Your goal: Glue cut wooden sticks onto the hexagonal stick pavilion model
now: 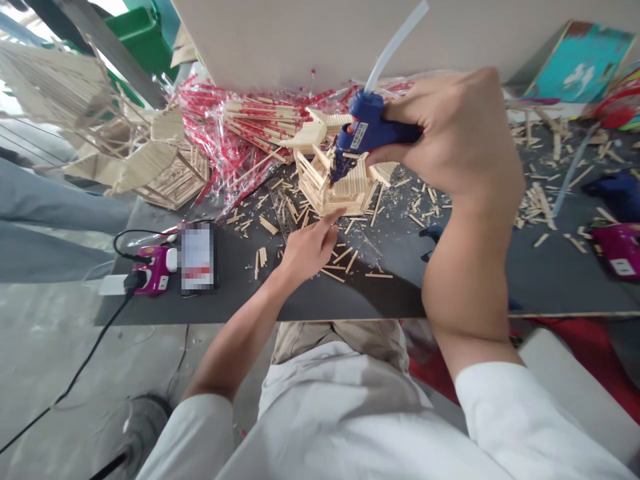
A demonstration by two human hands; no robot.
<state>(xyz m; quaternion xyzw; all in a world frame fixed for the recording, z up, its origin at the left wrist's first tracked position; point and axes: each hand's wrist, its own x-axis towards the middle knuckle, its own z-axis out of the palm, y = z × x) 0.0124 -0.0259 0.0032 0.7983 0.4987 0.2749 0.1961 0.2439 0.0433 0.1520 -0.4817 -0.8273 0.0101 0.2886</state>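
Observation:
A blue hot glue gun (359,130) is gripped in my right hand (450,140), its nozzle pointing down at a small wooden stick model (350,200). From the back of the gun a translucent glue stick (397,43) sticks up. The model has a many-sided base of layered sticks, with small panels standing on it; the nozzle hides part of them. My left hand (313,245) lies low at the model's front edge, index finger stretched out to its base. No object shows in that hand. Loose cut sticks (345,257) are scattered around it.
Behind the model lie bundled sticks (260,123) in red-and-clear wrappers. A larger stick model (170,173) stands left. A phone (197,259) and purple power strip (153,270) are at the left front. Another purple power strip (617,250) and a blue tool (617,193) sit right.

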